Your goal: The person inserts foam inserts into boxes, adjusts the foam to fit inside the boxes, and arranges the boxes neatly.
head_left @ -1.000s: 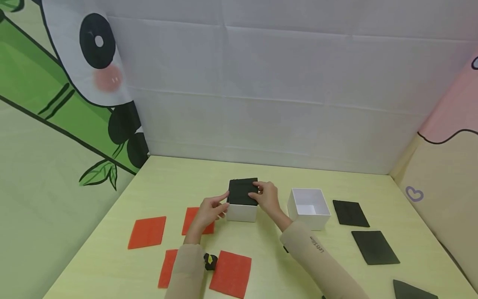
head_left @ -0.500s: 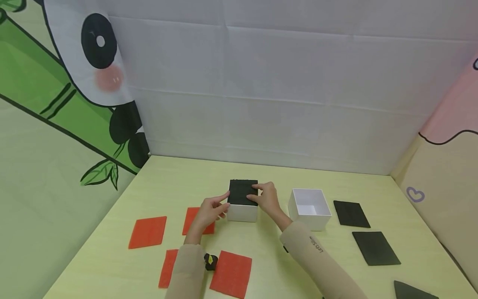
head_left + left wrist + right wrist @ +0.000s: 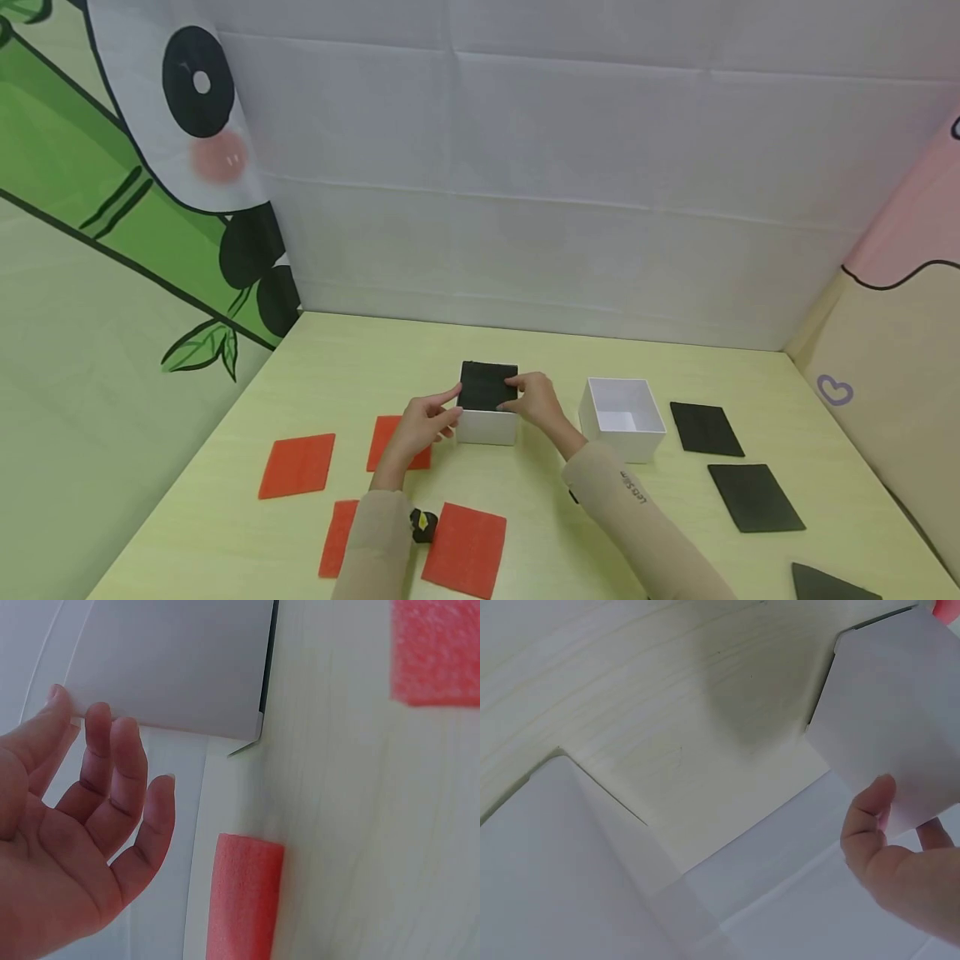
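A white box (image 3: pixel 486 429) stands mid-table in the head view, with a square black foam sheet (image 3: pixel 483 385) lying across its open top. My left hand (image 3: pixel 420 429) holds the box at its left side, index finger and thumb at the corners. In the left wrist view, the other fingers of the left hand (image 3: pixel 105 802) curl loosely beside the wall. My right hand (image 3: pixel 538 398) has thumb and index finger at the sheet's right edge. From the right wrist, the thumb of the right hand (image 3: pixel 900 855) overlaps the box wall (image 3: pixel 892 720); its fingertips are partly hidden.
A second white box (image 3: pixel 622 425), open-topped, stands to the right. Several black sheets (image 3: pixel 753 497) lie at the right of the table. Several red foam sheets (image 3: pixel 296 467) lie at the left and front. A white cloth wall (image 3: pixel 555 250) rises behind the table.
The black foam sheet's raised far edge has come down, and it now lies lower in the box top. My right fingers have moved slightly down with it. The left hand stays in place.
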Motion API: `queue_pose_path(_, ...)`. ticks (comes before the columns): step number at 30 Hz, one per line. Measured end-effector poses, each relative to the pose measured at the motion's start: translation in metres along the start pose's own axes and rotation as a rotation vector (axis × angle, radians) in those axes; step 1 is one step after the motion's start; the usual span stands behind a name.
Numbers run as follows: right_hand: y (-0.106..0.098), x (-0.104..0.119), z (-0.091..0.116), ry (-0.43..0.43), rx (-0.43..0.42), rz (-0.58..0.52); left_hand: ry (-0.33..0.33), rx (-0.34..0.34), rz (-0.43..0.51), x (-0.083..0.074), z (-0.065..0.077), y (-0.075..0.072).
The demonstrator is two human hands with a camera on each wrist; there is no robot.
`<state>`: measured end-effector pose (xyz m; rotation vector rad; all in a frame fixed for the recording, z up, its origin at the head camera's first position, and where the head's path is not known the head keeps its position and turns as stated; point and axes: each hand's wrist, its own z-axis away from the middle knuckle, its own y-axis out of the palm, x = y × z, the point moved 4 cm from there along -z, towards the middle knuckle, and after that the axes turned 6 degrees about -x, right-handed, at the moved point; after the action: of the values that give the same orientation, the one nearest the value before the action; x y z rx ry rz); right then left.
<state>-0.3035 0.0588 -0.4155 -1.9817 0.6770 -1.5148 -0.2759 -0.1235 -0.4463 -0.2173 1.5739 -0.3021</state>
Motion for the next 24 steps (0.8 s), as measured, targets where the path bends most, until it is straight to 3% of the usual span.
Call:
queue_pose_path(6,0.004,0.0,-0.003,0.015,0.055,0.101,0.072,0.025,0.018,0.003,0.0,-0.001)
queue_pose_path(13,0.001,0.001,0.002,0.032,0.022,0.167,-0.018,-0.004,0.004,0.004,-0.001,0.0)
queue_pose_path(20,-0.003,0.012,0.002,-0.142,-0.149,0.131,-0.003,-0.007,0.006,-0.013,0.007,-0.001)
queue_pose_path(24,0.0,0.019,0.003,-0.281,-0.162,0.066,0.008,-0.003,0.019,-0.005,0.004,0.0)
